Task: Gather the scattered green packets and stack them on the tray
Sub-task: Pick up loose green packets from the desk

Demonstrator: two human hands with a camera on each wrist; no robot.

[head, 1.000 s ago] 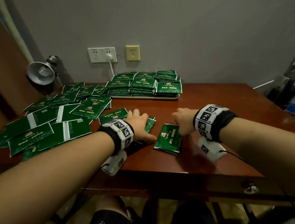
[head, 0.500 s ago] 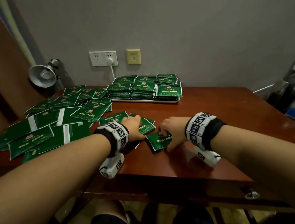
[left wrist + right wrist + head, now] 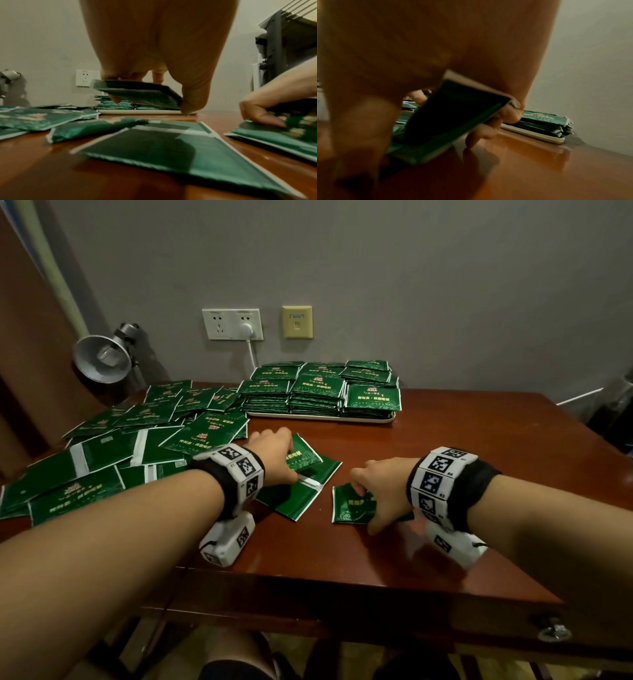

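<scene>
Green packets (image 3: 113,446) lie scattered over the left of the wooden table. A white tray (image 3: 322,418) at the back holds several stacks of packets (image 3: 317,388). My left hand (image 3: 274,455) grips one packet (image 3: 303,455) lifted off the table, thumb and fingers pinching its edges (image 3: 140,93). Another packet (image 3: 301,491) lies flat under it. My right hand (image 3: 378,494) holds a packet (image 3: 352,505) near the table's front, tilted up with one edge on the wood (image 3: 452,117).
A metal desk lamp (image 3: 102,357) stands at the back left. Wall sockets (image 3: 233,323) with a plugged cable sit behind the tray. Dark equipment (image 3: 616,412) stands off the table's right side. The table's front edge (image 3: 342,577) is near my wrists.
My left hand has lifted a packet off the table. My right hand has drawn its packet nearer and tipped it up. The camera has shifted slightly.
</scene>
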